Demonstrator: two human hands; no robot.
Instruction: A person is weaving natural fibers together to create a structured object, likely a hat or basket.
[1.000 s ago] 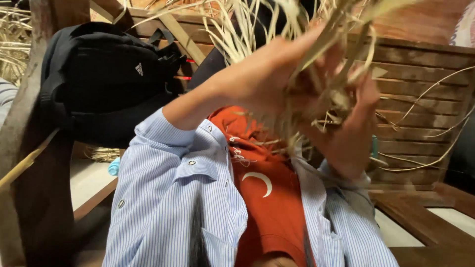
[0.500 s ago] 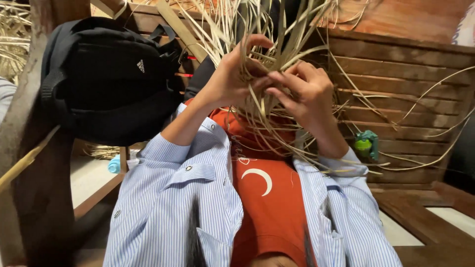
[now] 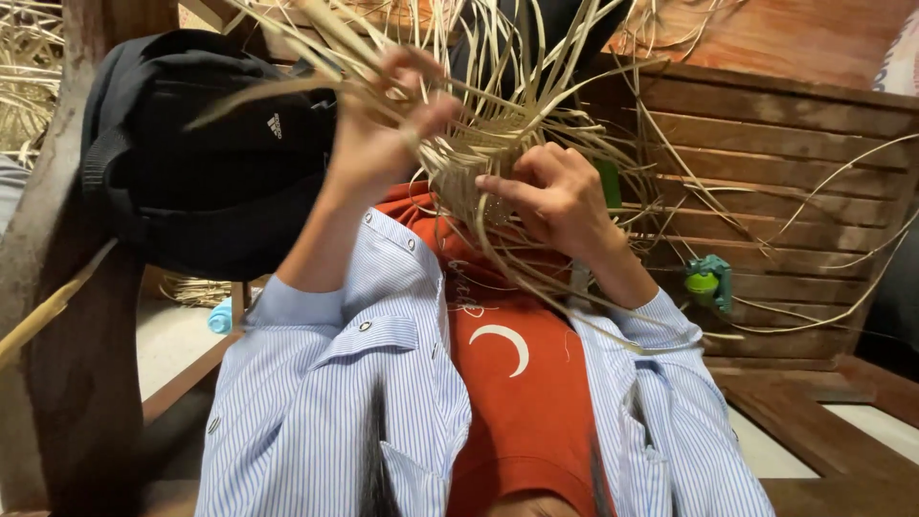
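A half-woven piece of pale straw strips [image 3: 479, 144] is held up in front of my chest, with many loose strands fanning up and to the right. My left hand [image 3: 378, 129] grips a bundle of strands at the upper left of the weave and pulls them leftward. My right hand [image 3: 555, 196] pinches the woven part from the right, its fingers pressed on the strips. I wear a blue striped shirt over an orange top.
A black backpack [image 3: 201, 153] hangs on a wooden post at the left. A slatted wooden bench back [image 3: 795, 172] stands behind, with a small green and teal object [image 3: 708, 280] on it. More straw [image 3: 29, 77] lies at the far left.
The weave and both hands came down from close to the camera. My left hand has since swung left, drawing strands across the backpack; my right hand shifted slightly lower on the weave.
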